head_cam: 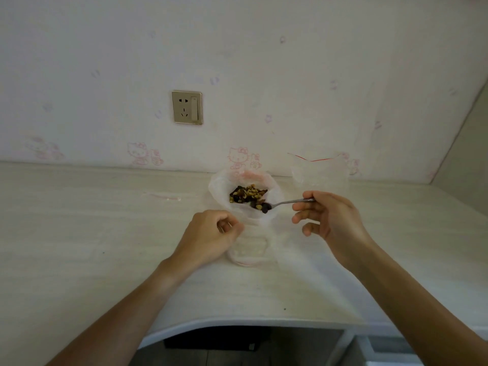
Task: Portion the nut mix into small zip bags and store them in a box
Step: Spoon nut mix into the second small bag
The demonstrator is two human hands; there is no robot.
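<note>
On the pale wood-grain desk, a flat clear zip bag with a red strip lies toward the left. The left hand reaches forward, its fingers curled and pinching the rim of a small clear plastic zip bag held near the desk. Just behind, a thin white plastic bag sits open with the dark-and-tan nut mix inside. The right hand, palm turned leftward, pinches the handle of a metal spoon whose loaded bowl sits at that bag's near rim. A clear red-striped zip bag leans against the wall behind it.
</note>
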